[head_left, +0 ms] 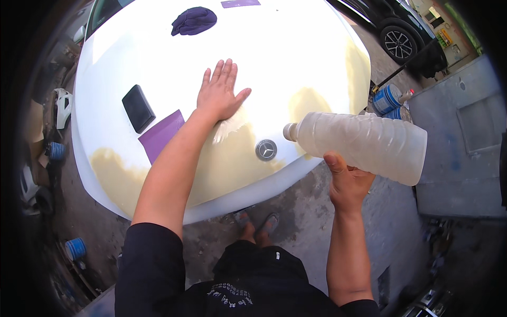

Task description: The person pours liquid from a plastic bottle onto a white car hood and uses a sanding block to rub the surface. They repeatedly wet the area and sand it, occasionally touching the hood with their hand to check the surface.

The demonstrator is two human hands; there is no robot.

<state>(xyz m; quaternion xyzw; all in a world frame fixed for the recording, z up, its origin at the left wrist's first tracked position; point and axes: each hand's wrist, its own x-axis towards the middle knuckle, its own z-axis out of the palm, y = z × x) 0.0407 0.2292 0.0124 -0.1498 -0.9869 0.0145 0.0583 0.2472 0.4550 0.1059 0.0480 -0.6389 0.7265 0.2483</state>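
My left hand [222,92] lies flat on a white car hood [274,58], fingers stretched out and thumb apart, palm down. A pale ragged-edged patch [230,126] shows beside its wrist; I cannot make out what it is. My right hand [349,182] grips a large cloudy plastic bottle [364,142] from below. The bottle is tilted nearly level over the hood's front right edge, its neck pointing left. Left of my left forearm are a purple sheet [161,134] and a black block [138,108]. A round emblem [266,150] sits on the hood's front.
A dark purple cloth [194,21] and another purple sheet [240,3] lie farther up the hood. Blue-labelled cans [387,99] stand at the right beside a grey panel [459,132]. Beyond is a dark car [401,39]. Car parts [62,108] line the left side.
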